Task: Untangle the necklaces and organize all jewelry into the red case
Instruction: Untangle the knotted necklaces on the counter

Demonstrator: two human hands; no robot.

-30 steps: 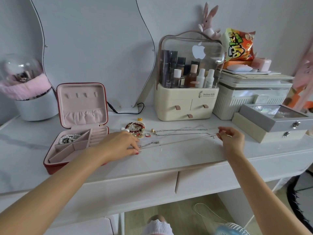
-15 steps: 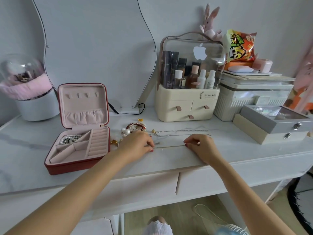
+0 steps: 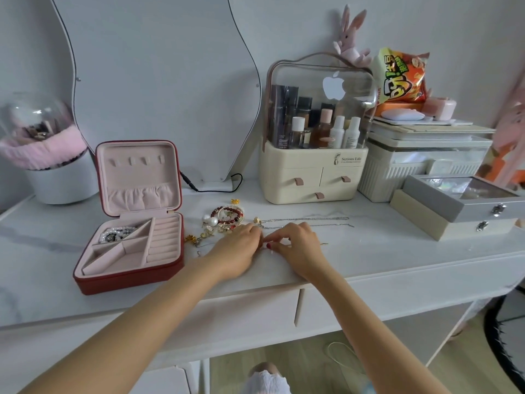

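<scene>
Your left hand (image 3: 237,250) and right hand (image 3: 298,248) meet knuckle to knuckle near the front middle of the tabletop (image 3: 369,251), both palm-down with forearms reaching in from the near edge. The fingers (image 3: 279,241) of your right hand are curled and pinch a thin chain (image 3: 324,244) whose short loose end trails out to the right of that hand; your left fingers are curled in toward the same spot, though whether they actually grip the chain is hidden behind the knuckles. Just behind your hands two more silver necklaces (image 3: 306,221) lie stretched out in near-parallel lines running right. To their left sits a heap of beaded bracelets (image 3: 227,216), pearls and gold pieces, with small gold charms (image 3: 193,239) strewn toward the red case (image 3: 127,277). That case stands open at the left, lid upright, with a beaded piece (image 3: 113,234) in its back-left compartment. Along the wall behind stand a mirror (image 3: 159,81), a cream cosmetics organizer (image 3: 309,177) and stacked boxes (image 3: 454,211) at the right, which crowd the right rear of the tabletop. The bare strip of tabletop lies along the front edge, to the right of your hands and in front of the case.
</scene>
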